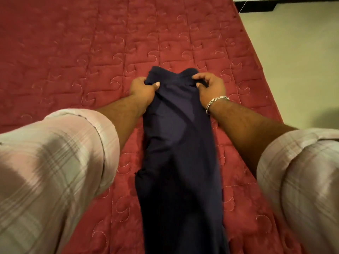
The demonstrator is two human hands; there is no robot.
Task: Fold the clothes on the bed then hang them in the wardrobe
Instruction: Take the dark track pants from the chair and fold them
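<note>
A dark navy garment [178, 153] lies in a long narrow strip down the middle of the red quilted bed [73, 52], running from the centre to the bottom edge of the view. My left hand [142, 90] grips its far left corner, fingers closed on the cloth. My right hand [211, 87], with a silver bracelet on the wrist, pinches the far right corner. Both hands hold the far end of the garment a little off the bed. Pale checked sleeves cover my upper arms.
The bed's right edge runs diagonally from top to lower right, with pale floor [297, 61] beyond it. A dark piece of furniture [255, 4] stands at the top right. No wardrobe or hanger is in view.
</note>
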